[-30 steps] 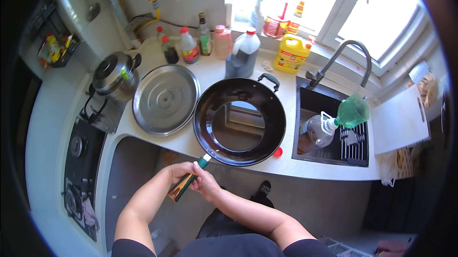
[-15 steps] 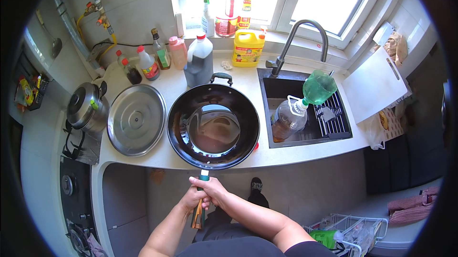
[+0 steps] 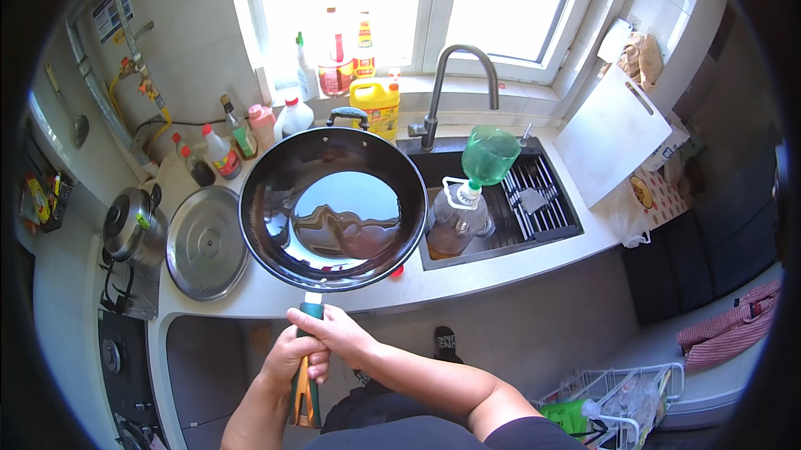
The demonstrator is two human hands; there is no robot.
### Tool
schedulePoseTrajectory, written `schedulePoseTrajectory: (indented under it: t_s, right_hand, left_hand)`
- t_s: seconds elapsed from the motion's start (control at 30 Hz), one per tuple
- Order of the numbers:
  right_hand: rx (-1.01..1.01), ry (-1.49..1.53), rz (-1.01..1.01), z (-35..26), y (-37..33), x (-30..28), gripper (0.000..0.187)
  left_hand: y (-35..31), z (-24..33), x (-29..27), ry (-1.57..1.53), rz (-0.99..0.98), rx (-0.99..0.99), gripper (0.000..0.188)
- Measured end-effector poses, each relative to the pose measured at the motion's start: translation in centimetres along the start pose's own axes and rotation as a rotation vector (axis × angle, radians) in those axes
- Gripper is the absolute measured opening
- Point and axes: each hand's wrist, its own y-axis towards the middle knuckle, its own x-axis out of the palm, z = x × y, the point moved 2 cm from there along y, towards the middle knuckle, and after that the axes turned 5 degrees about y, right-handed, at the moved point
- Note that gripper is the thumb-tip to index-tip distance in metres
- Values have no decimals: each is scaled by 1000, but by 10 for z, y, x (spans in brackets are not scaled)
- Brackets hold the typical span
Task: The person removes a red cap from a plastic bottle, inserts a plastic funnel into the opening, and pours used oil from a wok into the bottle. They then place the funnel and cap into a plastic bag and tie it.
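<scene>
Both my hands are wrapped round the green and wooden long handle (image 3: 304,407) of a black wok (image 3: 269,199). My left hand (image 3: 285,360) grips it underneath, and my right hand (image 3: 340,335) closes over its upper part. Shiny brownish liquid (image 3: 346,216) lies in the wok's bottom. The wok looks raised over the counter, its right rim overlapping the sink's left edge in view. In the dark sink (image 3: 467,263) stands a clear plastic jug (image 3: 457,225) with some amber liquid low inside. A green funnel-like bottle top (image 3: 491,156) sits tilted at its mouth.
A metal lid (image 3: 207,243) lies left of the wok, beside a lidded pot (image 3: 127,225). Behind stand several sauce bottles, a white-capped jug (image 3: 294,118) and a yellow jug (image 3: 375,108). The faucet (image 3: 434,91) arches behind the sink; a white cutting board (image 3: 613,137) leans at right.
The wok looks larger and closer, raised by both hands, and its liquid has rippled. It now hides most of the dark jug and reaches the sink's edge. The view has shifted right.
</scene>
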Motion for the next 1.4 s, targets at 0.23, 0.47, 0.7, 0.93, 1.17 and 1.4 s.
schedulePoseTrajectory:
  t_s: [0.23,0.47,0.7,0.93,1.17,1.4]
  right_hand:
    - [-91,8,-192,-84,-48,-10,38]
    - [-30,-64,-292,-145,-90,-42,46]
    - [56,-64,-395,-174,-122,-68,45]
    - [33,-3,-393,-181,-146,-66,39]
    - [54,66,-421,-185,-162,-68,38]
    - [56,32,-440,-196,-170,-87,39]
  left_hand:
    - [1,31,87,-88,-37,140,12]
    - [13,36,179,-122,53,318,10]
    - [23,28,242,-126,221,411,10]
    - [17,26,251,-33,215,377,8]
    - [11,28,269,46,255,358,9]
    - [24,24,288,7,255,384,7]
